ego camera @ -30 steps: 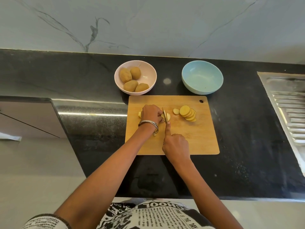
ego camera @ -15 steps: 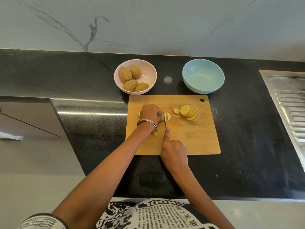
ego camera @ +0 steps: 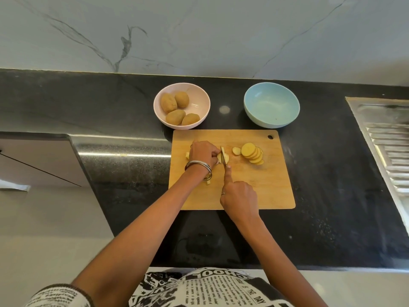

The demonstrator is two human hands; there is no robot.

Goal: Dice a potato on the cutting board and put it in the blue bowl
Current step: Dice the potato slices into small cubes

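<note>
Left hand (ego camera: 202, 154) gripped the potato (ego camera: 222, 157) mid-board (ego camera: 261, 191); right hand (ego camera: 240, 197) gripped the knife (ego camera: 223, 156), blade down through it since a second ago. Another slice came off beside the pile (ego camera: 253, 153). Slicing only; blue bowl (ego camera: 271, 105) held nothing.

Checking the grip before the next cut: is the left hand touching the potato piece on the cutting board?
Touching. The head view shows the left hand curled over the potato piece, fingers on it beside the knife held by the right hand.
</note>
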